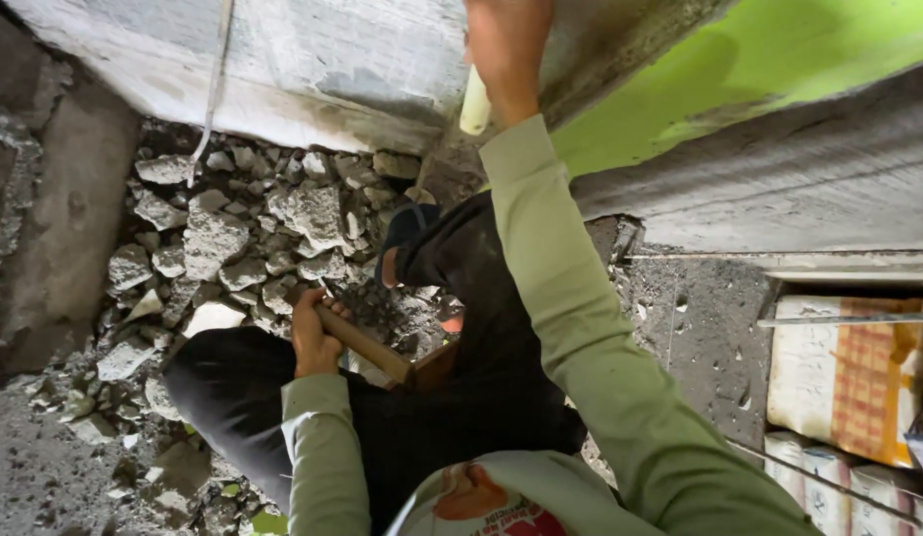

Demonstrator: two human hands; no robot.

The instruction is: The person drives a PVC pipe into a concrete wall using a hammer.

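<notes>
Left grip is wrapped tight around the wooden handle of a hammer, low in the view, just above the person's dark-trousered knee. That handle slants down to the right, and its head end sits near the lap, partly hidden by the leg. Right grip is raised to the top edge of the view, closed around a pale cream cylinder (a chisel or its sleeve; which one cannot be told), whose lower end juts out under the hand against the grey concrete wall. Broken concrete rubble lies heaped on the floor below the wall, to the left of a foot in a dark sandal. Green-painted wall shows at upper right, and stacked sacks lie at the right edge.
</notes>
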